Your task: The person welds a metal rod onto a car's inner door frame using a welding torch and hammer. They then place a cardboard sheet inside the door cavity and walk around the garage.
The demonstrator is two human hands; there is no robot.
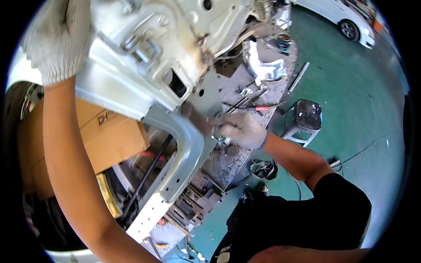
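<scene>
My left hand (61, 41), in a pale knitted glove, rests against the light car body panel (118, 83) at the upper left. Its fingers stretch upward, and the upper frame edge cuts off their tips. My gloved right hand (244, 130) is closed on a brownish tool (197, 118), smeared by motion; its exact kind cannot be made out. The tool's blurred end is beside the curved grey pillar section (186, 127), near the lower corner of the bare body shell. From here I cannot tell whether it touches the metal.
A cardboard box (101, 136) sits behind the frame opening. Rods and tools (245, 103) lie on the worn grey platform (232, 162). A stool (306, 116) and a loose metal bar (299, 77) are on the green floor. A white car (346, 22) stands at the far right.
</scene>
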